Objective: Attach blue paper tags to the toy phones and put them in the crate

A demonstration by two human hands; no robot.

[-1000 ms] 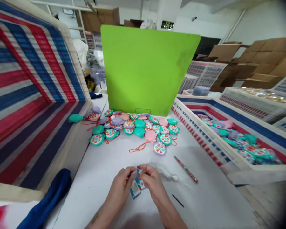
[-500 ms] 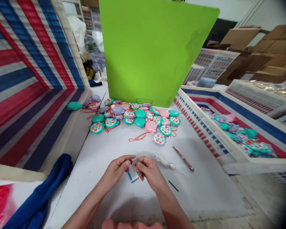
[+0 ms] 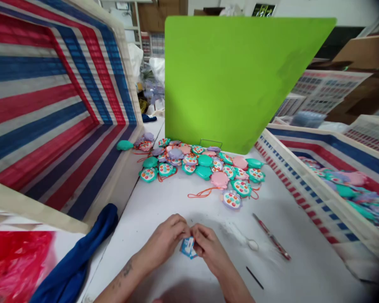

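Between left hand (image 3: 168, 236) and right hand (image 3: 209, 245) hang cards (image 3: 187, 247).

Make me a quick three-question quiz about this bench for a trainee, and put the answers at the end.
1. What do the left hand and right hand hold between them?
2. True or false: the green board stands behind the toys on the table.
3. What colour is the cloth at the lower left: A, green; B, blue; C, white?

Key: 1, blue-and-white cards; 2, true; 3, B.
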